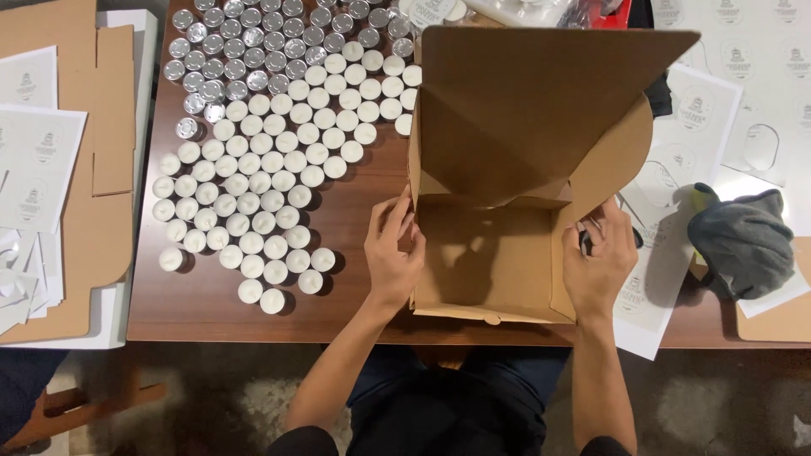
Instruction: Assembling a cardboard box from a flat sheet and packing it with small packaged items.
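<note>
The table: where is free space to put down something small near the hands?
Bare table lies between the white candles, the left hand and the front edge. The cardboard box floor is bare. Crowded: candles upper left, paper sheets beside the right hand.

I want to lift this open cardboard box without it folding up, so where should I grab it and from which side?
Grip the cardboard box by its two upright side walls, coming in from left and right, where the left hand and right hand already rest. The raised lid is only hinged at the back, so it would probably flex.
</note>
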